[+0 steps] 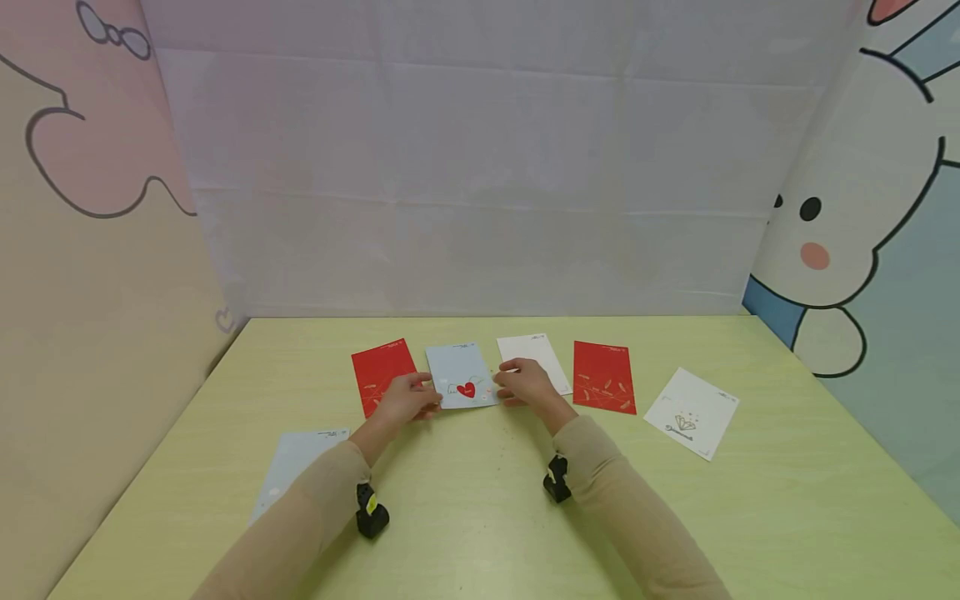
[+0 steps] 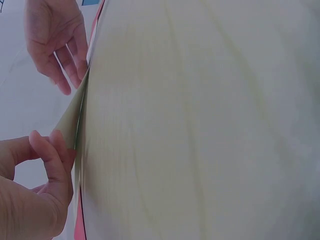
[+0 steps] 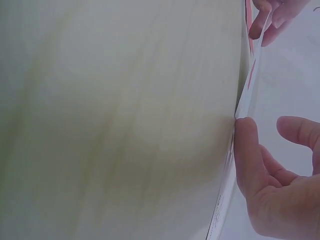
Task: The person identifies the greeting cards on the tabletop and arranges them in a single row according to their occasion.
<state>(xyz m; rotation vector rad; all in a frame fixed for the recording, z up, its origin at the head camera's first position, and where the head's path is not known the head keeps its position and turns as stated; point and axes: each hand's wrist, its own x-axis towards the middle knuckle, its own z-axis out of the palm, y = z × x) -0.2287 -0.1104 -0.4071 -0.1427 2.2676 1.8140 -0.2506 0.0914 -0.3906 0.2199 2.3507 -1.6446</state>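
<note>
Pinching the pale blue card with the red heart [image 1: 462, 377] from both sides, the left hand [image 1: 407, 401] takes its near-left corner at about 8 o'clock and the right hand [image 1: 522, 382] takes its right edge at about 3 o'clock. The left wrist view shows the left thumb and forefinger curled onto the card's edge, which bows up off the table [image 1: 480, 517], probably so that the fingers can get beneath the thin sheet. In the right wrist view the right thumb presses against the lifted edge while the other fingers stay loosely spread; how firmly it grips I cannot tell.

That card lies in a row near the table's far middle. A red card [image 1: 381, 373] sits just beside it at 9 o'clock, a white card [image 1: 542, 357] partly under the right hand, another red card [image 1: 603, 377] beyond that, and a white card with a gold motif [image 1: 692, 412] furthest out at 3 o'clock. A light blue card [image 1: 298, 462] lies apart at 7 o'clock, partly under the left sleeve.
</note>
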